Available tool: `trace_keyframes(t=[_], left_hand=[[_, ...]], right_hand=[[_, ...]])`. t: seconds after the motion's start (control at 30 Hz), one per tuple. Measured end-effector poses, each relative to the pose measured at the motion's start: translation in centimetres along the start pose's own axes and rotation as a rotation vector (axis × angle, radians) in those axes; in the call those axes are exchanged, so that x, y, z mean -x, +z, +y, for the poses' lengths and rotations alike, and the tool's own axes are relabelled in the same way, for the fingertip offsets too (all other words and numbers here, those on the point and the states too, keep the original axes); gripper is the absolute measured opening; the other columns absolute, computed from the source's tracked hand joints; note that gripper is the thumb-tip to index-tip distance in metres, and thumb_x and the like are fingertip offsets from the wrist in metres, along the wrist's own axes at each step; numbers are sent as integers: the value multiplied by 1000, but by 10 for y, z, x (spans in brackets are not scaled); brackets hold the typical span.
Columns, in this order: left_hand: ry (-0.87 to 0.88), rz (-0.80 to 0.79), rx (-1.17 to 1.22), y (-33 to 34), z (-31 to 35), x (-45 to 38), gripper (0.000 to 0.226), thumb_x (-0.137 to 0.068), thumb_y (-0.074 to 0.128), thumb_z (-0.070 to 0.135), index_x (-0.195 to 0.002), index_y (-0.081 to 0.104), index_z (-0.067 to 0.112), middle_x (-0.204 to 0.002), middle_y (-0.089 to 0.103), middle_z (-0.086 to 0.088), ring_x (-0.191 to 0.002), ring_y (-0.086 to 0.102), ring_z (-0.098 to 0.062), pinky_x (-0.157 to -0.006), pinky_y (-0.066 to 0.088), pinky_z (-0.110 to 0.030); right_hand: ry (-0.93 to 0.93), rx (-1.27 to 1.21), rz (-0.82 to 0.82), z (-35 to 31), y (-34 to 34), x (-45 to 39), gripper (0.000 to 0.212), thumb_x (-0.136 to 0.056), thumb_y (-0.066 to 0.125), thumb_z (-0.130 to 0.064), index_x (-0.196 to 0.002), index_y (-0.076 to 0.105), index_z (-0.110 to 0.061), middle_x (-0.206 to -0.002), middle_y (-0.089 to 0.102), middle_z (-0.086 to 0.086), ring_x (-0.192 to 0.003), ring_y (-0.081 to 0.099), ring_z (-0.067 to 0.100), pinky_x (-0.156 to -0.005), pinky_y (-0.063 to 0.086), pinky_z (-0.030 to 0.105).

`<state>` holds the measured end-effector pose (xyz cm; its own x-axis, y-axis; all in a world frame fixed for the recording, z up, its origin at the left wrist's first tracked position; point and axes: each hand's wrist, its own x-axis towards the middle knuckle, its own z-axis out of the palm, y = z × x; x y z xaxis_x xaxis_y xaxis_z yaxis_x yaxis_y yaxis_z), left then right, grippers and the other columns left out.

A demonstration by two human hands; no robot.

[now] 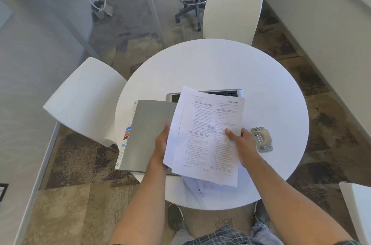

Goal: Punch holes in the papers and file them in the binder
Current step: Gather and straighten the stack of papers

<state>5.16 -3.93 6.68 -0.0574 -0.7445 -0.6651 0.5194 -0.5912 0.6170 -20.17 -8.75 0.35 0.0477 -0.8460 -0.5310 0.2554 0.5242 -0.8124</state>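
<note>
Papers (208,136) are held up over the near part of the round table (230,64), one hand on each side edge. Left hand (161,144) grips the left edge, thumb on top, fingers hidden behind. Right hand (240,141) pinches the right edge, thumb across the print.

Sheets are fanned, corners don't line up, and one more sheet (197,189) lies under them on the table. Binder (148,134) sits shut just left, partly under the stack. Punch (262,139) is just right of the right hand.

My read: square the stack first. Tap a long edge on the table until corners match, or the holes won't line up.

Long axis runs near to far, tilted slightly clockwise. Header points away, text reads upright to the person.
</note>
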Motion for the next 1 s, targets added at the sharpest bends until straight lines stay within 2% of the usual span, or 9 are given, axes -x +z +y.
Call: trace_keyframes(t=[0.13,0.37,0.5,0.6,0.7,0.77,0.83,0.9,1.0], left_hand=[[30,-56,-306,-8,10,-17,59,-85,73,30,-137,62,2,-131,68,-21,-113,69,-37,-93,57,-46],[-28,-83,-334,3,1,-23,57,-85,72,24,-137,60,4,-127,71,-19,-108,72,-34,-86,59,-45],[-36,-109,-401,-10,3,-22,54,-85,77,14,-135,61,2,-128,71,-19,-115,69,-37,-99,56,-50],[27,-35,-424,-19,11,-25,41,-91,73,7,-130,66,2,-126,73,-14,-114,71,-31,-101,55,-45],[94,70,-688,-23,15,-34,36,-91,74,4,-127,69,5,-126,73,-9,-116,69,-29,-106,50,-43],[120,149,-858,-24,16,-38,34,-92,74,7,-126,70,7,-124,73,-9,-113,69,-29,-99,51,-36],[134,193,-978,-23,17,-43,33,-92,75,13,-124,71,7,-120,74,-10,-108,71,-30,-95,54,-39],[137,211,-1124,-21,16,-46,34,-90,75,20,-122,72,8,-116,74,-10,-103,71,-29,-94,56,-43],[137,216,-1321,-15,13,-52,35,-90,73,23,-121,71,7,-114,74,-11,-102,70,-30,-87,55,-37]], right_hand=[[-33,-15,-15,-2,2,3,45,-89,81,-15,-128,61,-6,-118,77,13,-101,78,32,-83,63,49],[74,-90,69,6,12,2,88,-80,90,-10,-150,37,-14,-130,70,6,-106,73,27,-88,58,50],[50,50,-98,6,5,2,55,-73,86,-10,-125,68,-6,-125,74,17,-107,76,34,-94,59,54],[42,92,-285,9,5,8,55,-77,83,-14,-129,67,-8,-124,76,13,-112,74,34,-98,58,53],[74,264,-417,10,7,13,40,-93,76,-29,-130,68,-16,-121,78,4,-109,76,23,-88,61,37],[68,478,-323,16,2,12,33,-100,66,-43,-118,72,-16,-113,79,1,-94,78,17,-79,60,31],[-18,725,-26,25,-9,6,36,-98,66,-49,-111,73,-16,-114,76,2,-89,75,17,-76,59,30],[-92,936,213,29,-21,5,41,-96,70,-42,-126,68,-15,-131,65,3,-107,69,23,-89,55,36],[-12,1197,210,28,-31,3,63,-95,72,-30,-149,46,-9,-157,41,4,-127,59,29,-89,50,41]])
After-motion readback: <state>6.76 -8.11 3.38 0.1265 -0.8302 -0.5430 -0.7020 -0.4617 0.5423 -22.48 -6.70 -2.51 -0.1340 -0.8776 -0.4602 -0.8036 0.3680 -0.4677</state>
